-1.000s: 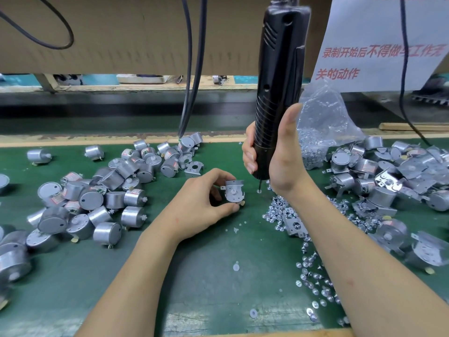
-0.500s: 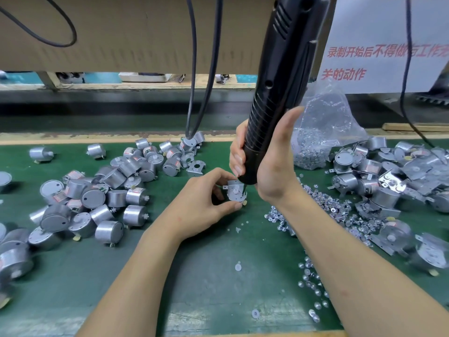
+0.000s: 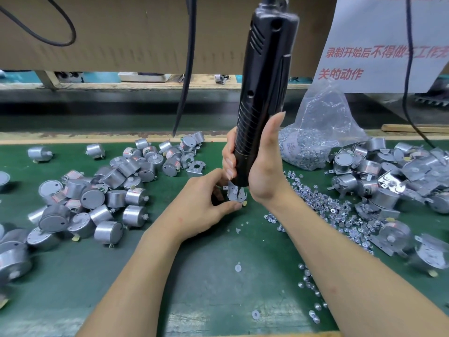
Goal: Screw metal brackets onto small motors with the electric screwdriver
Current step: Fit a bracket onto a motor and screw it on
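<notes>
L hand (image 3: 201, 205): my fingers & thumb pinch the bracketed motor (image 3: 235, 193); it sits mid-scene on the green mat (image 3: 194, 276).
R hand (image 3: 263, 171): wrapped round the screwdriver (image 3: 263, 93), thumb straight up its side; tool upright, bit down on the motor's bracket.
Left: pile of bare motors (image 3: 97, 198); loose bracket (image 3: 195, 167) just far of my L hand.
Right: screws (image 3: 323, 203) scattered near my R wrist; bag of screws (image 3: 315, 132) farther back; motors w/ brackets (image 3: 388, 181) far right.

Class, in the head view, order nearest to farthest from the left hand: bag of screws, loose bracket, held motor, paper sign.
1. Held motor, in left hand.
2. Loose bracket, behind.
3. Bag of screws, right rear.
4. Paper sign, top right.
</notes>
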Demonstrator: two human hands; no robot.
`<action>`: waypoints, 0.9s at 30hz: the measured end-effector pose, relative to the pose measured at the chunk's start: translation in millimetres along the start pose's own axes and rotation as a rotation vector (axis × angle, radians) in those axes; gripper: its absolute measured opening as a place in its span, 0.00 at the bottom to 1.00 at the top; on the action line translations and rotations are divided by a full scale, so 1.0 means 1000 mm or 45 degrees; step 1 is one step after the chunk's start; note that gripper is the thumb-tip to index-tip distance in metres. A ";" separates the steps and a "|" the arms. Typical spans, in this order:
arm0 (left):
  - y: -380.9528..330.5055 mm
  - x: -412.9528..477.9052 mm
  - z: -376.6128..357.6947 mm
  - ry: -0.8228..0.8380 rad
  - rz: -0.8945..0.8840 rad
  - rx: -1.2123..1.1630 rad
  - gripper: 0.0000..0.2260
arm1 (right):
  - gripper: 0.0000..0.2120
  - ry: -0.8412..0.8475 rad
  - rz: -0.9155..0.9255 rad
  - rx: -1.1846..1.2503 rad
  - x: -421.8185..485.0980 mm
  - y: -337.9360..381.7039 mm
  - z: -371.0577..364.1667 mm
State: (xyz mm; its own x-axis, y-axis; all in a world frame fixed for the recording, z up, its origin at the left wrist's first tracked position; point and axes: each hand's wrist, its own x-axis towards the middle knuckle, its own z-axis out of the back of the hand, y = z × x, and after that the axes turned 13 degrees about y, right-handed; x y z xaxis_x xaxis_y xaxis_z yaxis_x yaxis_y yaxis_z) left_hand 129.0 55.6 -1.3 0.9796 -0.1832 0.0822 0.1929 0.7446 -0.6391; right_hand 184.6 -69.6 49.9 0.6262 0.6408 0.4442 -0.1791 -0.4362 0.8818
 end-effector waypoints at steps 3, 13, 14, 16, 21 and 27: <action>0.000 0.000 0.000 -0.007 0.008 0.001 0.16 | 0.39 0.001 0.012 -0.012 0.000 -0.001 -0.001; 0.000 0.000 -0.001 -0.016 -0.009 0.011 0.15 | 0.39 0.016 -0.023 -0.027 0.000 -0.004 -0.002; 0.000 -0.001 -0.001 -0.017 -0.011 0.012 0.15 | 0.39 0.020 -0.028 -0.033 0.000 -0.004 -0.003; -0.001 -0.001 -0.004 -0.017 -0.018 0.015 0.17 | 0.39 0.025 -0.029 -0.040 0.000 -0.004 -0.003; -0.002 0.001 -0.007 -0.050 -0.025 0.040 0.17 | 0.38 0.026 -0.040 -0.031 0.000 -0.004 -0.002; -0.005 0.001 -0.008 -0.061 -0.033 0.092 0.17 | 0.38 -0.005 -0.054 -0.012 0.001 -0.005 -0.002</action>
State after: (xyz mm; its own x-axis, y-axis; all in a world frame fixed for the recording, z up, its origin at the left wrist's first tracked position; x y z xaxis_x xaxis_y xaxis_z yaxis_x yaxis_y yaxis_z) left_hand 128.8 46.6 -4.2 0.9755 -0.1732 0.1355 0.2198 0.7845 -0.5799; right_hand 184.6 -65.3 46.7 0.6362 0.6560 0.4061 -0.1600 -0.4027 0.9012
